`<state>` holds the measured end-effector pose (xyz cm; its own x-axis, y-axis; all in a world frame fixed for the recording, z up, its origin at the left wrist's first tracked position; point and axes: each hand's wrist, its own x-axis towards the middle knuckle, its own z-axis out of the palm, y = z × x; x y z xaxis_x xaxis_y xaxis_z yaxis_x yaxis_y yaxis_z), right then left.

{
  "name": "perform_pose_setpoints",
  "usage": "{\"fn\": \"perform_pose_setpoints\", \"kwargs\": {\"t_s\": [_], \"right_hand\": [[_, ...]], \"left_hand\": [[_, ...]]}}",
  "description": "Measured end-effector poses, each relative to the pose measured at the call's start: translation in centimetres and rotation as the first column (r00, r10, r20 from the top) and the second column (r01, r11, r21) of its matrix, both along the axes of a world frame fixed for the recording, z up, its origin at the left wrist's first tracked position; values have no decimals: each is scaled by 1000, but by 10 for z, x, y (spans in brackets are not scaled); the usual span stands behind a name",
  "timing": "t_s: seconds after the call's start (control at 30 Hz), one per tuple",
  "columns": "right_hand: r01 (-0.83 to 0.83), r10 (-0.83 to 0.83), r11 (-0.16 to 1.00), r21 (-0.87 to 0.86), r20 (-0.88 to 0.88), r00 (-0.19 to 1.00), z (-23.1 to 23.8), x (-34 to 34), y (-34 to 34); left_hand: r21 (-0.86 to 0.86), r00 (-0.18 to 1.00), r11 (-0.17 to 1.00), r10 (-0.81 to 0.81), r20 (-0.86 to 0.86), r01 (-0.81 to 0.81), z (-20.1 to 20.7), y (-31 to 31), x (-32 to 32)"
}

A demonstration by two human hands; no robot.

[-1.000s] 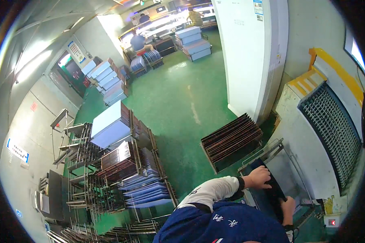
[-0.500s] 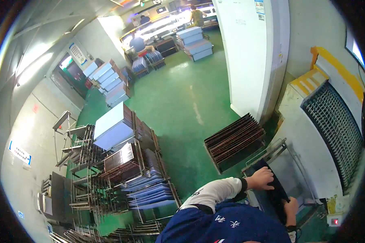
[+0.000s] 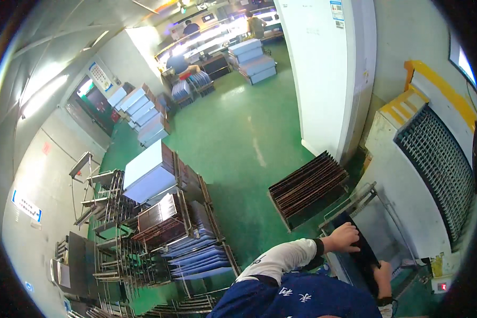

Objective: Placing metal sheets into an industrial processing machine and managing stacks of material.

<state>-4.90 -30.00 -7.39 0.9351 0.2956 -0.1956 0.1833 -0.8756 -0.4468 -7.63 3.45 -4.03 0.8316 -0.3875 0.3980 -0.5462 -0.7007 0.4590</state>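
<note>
A dark, flat panel (image 3: pixel 361 253) stands in a metal-framed rack (image 3: pixel 379 197) at the lower right; whether it is one piece or several pressed together I cannot tell. Across its upper part my left hand (image 3: pixel 345 238) is closed, fingers bent over the edge. Lower down, nearer my body, my right hand (image 3: pixel 382 271) grips the panel's right edge, its fingertips partly hidden. Both hands are at the same dark panel, which leans at a slant along the rack.
A rack of upright brown panels (image 3: pixel 308 185) sits on the green floor ahead. To the right is a white machine with a roller bed (image 3: pixel 440 169). Racks of blue panels (image 3: pixel 199 259) and a blue-white stack (image 3: pixel 151 169) stand left. A tall white cabinet (image 3: pixel 323 79) rises ahead. People work at a lit bench (image 3: pixel 217 42) far off.
The view has shifted slightly, so the scene sits a little lower. Both hands keep nearly the same hold on the dark panel.
</note>
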Motion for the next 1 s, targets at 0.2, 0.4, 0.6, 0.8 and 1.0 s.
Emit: {"fn": "perform_pose_setpoints", "kwargs": {"t_s": [0.2,0.4,0.6,0.8,1.0], "right_hand": [[-150,150,989,-17,61,987,8,-10,8],[-216,221,974,-68,91,971,37,-15,18],[-141,143,978,-152,1,990,121,-2,4],[-4,16,999,-43,278,960,157,-3,-62],[364,-388,920,141,218,896,195,29,-145]], "left_hand": [[-9,1000,1000,1,-2,-1,7,5,-6],[58,998,998,37,-45,-35,3,2,-9],[84,998,995,56,-43,-52,5,1,-8],[86,998,996,13,-58,-8,11,2,-6],[163,995,985,66,-79,-53,1,3,-6]]}}
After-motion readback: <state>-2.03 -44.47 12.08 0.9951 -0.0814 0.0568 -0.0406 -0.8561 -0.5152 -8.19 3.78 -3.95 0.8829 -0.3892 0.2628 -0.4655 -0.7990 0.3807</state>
